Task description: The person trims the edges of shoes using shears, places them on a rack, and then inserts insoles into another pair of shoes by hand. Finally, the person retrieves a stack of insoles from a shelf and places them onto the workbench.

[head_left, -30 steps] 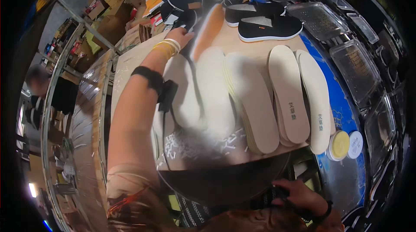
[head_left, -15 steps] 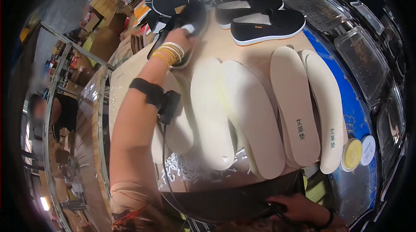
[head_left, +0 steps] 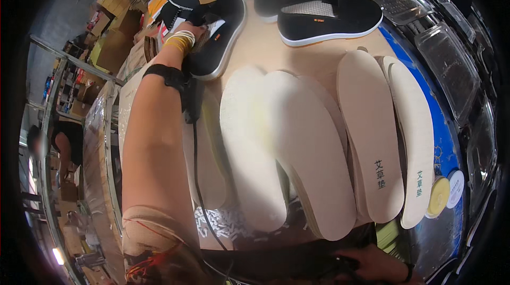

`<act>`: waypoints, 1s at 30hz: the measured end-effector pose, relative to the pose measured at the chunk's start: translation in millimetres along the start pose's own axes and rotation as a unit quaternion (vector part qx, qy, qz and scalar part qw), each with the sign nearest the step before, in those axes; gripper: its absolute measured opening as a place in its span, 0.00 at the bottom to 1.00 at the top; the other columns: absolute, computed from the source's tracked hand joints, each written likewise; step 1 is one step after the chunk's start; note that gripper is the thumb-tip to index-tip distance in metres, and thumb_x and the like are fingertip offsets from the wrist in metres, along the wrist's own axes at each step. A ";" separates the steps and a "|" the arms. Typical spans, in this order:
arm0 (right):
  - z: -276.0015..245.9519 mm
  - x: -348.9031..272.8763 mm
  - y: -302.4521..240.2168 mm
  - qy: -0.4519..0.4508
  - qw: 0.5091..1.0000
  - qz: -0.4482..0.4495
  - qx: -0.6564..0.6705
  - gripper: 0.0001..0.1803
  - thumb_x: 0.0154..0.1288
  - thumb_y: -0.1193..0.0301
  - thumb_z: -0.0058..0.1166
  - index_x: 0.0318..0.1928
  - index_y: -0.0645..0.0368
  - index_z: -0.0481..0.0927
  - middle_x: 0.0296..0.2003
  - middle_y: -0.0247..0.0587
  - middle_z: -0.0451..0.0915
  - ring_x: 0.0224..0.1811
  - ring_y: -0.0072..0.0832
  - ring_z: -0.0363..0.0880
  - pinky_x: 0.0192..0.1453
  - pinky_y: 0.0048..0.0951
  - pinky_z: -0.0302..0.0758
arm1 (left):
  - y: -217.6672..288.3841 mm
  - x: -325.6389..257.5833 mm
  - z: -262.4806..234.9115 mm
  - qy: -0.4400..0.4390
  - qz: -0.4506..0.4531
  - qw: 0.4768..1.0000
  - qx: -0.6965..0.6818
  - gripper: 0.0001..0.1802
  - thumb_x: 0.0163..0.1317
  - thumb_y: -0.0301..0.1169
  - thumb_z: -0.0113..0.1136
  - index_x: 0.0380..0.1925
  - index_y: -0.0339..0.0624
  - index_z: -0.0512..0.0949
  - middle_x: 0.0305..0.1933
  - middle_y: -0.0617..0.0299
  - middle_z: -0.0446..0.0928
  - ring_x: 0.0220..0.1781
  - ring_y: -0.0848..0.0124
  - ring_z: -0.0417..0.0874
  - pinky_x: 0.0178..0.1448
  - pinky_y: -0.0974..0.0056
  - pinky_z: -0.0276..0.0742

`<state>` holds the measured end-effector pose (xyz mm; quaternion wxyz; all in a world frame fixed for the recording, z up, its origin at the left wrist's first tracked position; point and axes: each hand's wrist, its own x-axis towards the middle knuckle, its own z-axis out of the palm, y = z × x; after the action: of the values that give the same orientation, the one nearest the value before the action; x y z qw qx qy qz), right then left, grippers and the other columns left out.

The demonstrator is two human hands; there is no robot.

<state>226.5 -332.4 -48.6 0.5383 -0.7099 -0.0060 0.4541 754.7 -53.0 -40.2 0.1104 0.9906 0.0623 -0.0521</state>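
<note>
- Left hand [head_left: 199,28]: arm stretched far across the bench, fingers wrapped on the heel end of a black slip-on shoe [head_left: 220,38], gripped at the rim, likely for easy lifting.
- Shoe lies at the bench's far left; long axis runs diagonally, toe toward the far right, heel toward the wrist, opening up.
- Right hand [head_left: 374,265]: low at the near edge, resting on something dark; grip cannot be told.
- Cream insoles [head_left: 297,152] are fanned side by side mid-bench, long axes roughly near-to-far, overlapped so each can be picked singly.
- Finished black shoes [head_left: 329,16] sit beyond on the tan benchtop [head_left: 297,56].
</note>
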 end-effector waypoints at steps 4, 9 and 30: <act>7.4 -5.0 1.6 -0.011 0.997 0.034 -0.064 0.27 0.51 0.68 0.57 0.53 0.60 0.69 0.46 0.50 0.76 0.45 0.45 0.76 0.47 0.34 0.72 | 9.5 -48.4 -20.4 0.174 0.091 0.976 0.096 0.21 0.54 0.45 0.54 0.40 0.41 0.77 0.45 0.45 0.75 0.48 0.50 0.75 0.52 0.55 0.71; 37.0 -23.9 22.7 0.048 0.987 -0.064 -0.143 0.29 0.53 0.53 0.56 0.54 0.50 0.68 0.36 0.47 0.79 0.34 0.47 0.78 0.37 0.40 0.76 | -30.0 -114.7 -115.9 0.428 0.179 0.874 0.142 0.12 0.54 0.37 0.53 0.35 0.45 0.77 0.36 0.49 0.77 0.42 0.49 0.76 0.46 0.51 0.72; 127.9 -64.2 35.7 0.125 0.984 -0.108 0.072 0.27 0.50 0.69 0.61 0.51 0.64 0.69 0.18 0.36 0.74 0.14 0.16 0.69 0.18 0.18 0.65 | -167.1 -649.1 66.0 0.044 0.054 0.997 0.014 0.14 0.43 0.36 0.62 0.20 0.34 0.76 0.28 0.42 0.74 0.33 0.48 0.77 0.37 0.52 0.74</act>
<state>88.3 -282.3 -36.1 0.6305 -0.7157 0.0174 0.2998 85.7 21.2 -63.8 0.0966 0.9952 0.0124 -0.0028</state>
